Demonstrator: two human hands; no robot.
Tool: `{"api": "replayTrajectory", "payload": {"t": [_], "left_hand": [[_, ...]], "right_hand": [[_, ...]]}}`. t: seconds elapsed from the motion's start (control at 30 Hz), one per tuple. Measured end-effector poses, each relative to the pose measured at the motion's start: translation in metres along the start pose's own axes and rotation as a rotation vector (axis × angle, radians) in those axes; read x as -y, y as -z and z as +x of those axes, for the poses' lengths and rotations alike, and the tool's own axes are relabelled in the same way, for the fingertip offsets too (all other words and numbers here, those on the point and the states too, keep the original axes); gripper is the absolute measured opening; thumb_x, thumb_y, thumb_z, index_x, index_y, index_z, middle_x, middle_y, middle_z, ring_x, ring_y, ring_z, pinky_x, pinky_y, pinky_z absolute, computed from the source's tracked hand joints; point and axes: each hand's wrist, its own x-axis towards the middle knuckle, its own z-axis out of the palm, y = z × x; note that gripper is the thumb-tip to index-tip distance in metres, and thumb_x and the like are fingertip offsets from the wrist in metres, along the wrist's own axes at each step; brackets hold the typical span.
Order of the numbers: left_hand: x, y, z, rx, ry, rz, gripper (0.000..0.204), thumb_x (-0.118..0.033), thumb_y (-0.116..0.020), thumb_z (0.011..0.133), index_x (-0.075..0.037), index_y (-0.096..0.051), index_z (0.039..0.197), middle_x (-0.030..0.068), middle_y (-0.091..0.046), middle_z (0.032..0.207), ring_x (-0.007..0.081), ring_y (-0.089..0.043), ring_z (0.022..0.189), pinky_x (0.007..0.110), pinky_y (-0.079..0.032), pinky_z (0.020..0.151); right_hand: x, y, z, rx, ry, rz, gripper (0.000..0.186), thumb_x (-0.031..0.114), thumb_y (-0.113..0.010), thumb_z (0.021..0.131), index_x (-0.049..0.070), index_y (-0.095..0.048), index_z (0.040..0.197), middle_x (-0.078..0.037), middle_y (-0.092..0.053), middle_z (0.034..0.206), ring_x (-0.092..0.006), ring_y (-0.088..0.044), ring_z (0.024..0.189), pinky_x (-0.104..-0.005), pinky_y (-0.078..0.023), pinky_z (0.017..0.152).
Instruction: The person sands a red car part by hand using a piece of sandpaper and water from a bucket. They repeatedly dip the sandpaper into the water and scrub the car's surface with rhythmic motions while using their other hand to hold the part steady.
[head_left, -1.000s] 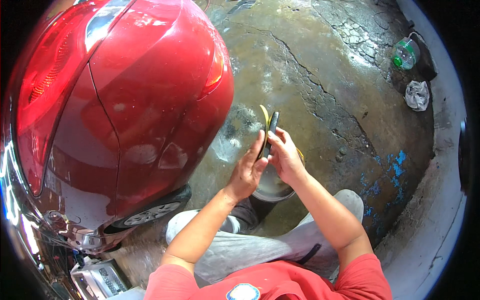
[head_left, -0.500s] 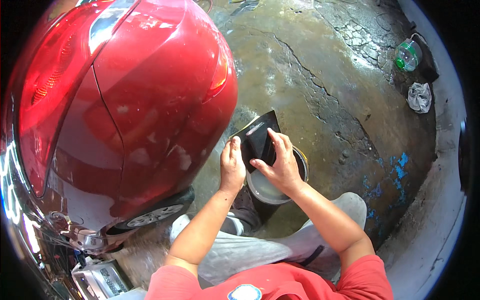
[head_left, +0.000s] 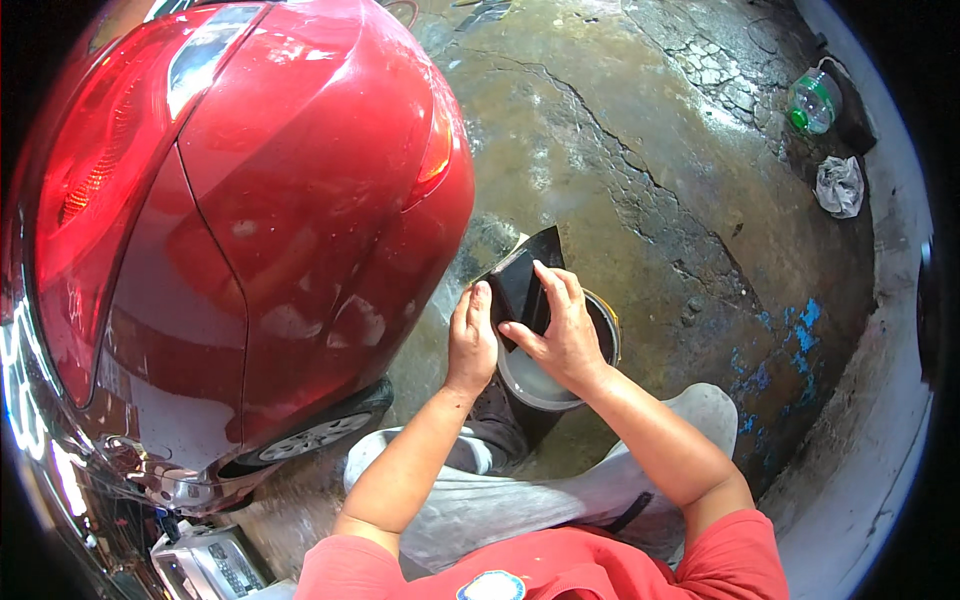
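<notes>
Between my hands is a black sheet of sandpaper, bent over, with a pale strip of its back showing at the upper left. My left hand holds its left edge, fingers close together and pointing away from me. On the sheet's right side, my right hand grips it, with the thumb lying across the lower part and the fingertips higher up. Directly beneath is a round bucket of cloudy liquid, partly hidden by my right hand and the sheet.
A red car's rounded rear corner fills the left, with its wheel below. A clear bottle with green and a crumpled whitish bag lie by the right wall. The concrete floor is wet and cracked.
The sheet's upper left flap has folded in, so less of its pale back shows. My left hand has shifted slightly right and toward me; my right hand stays nearly in place.
</notes>
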Motion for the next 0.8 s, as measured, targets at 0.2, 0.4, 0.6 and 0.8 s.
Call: {"api": "replayTrajectory", "payload": {"t": [0.2,0.4,0.6,0.8], "left_hand": [[-0.005,0.002,0.007,0.099,-0.014,0.061,0.032,-0.025,-0.069,0.107,0.004,-0.067,0.123,0.0147,-0.074,0.110,0.0216,-0.068,0.102,0.037,-0.053,0.093],[-0.017,0.003,0.015,0.312,0.159,-0.419,0.021,-0.015,-0.061,0.110,0.000,-0.064,0.125,0.0117,-0.072,0.118,0.0189,-0.068,0.105,0.037,-0.054,0.099],[0.039,-0.004,0.015,0.108,0.224,-0.087,0.021,-0.010,-0.055,0.113,0.002,-0.056,0.131,0.0135,-0.069,0.125,0.0182,-0.065,0.113,0.035,-0.054,0.101],[0.085,-0.011,0.001,0.101,0.110,0.273,0.035,-0.013,-0.051,0.113,0.000,-0.050,0.145,0.0154,-0.069,0.132,0.0228,-0.065,0.123,0.042,-0.051,0.108]], "right_hand": [[-0.015,0.009,0.010,0.081,0.078,-0.082,0.099,0.037,-0.099,0.074,0.004,-0.053,0.155,-0.023,-0.051,0.149,-0.0407,-0.055,0.136,-0.0490,-0.050,0.113],[-0.049,0.046,0.034,0.266,-0.603,1.024,0.065,0.029,-0.077,0.102,-0.002,-0.051,0.153,-0.014,-0.061,0.148,-0.0223,-0.060,0.134,-0.0402,-0.047,0.116],[-0.021,-0.004,0.001,0.155,-0.128,0.206,0.080,0.020,-0.081,0.093,-0.004,-0.043,0.159,-0.027,-0.055,0.155,-0.0375,-0.060,0.138,-0.0422,-0.047,0.117],[-0.019,-0.024,-0.019,0.132,0.171,-0.687,0.076,0.016,-0.072,0.090,-0.008,-0.043,0.156,-0.030,-0.047,0.161,-0.0440,-0.055,0.138,-0.0502,-0.051,0.108]]}}
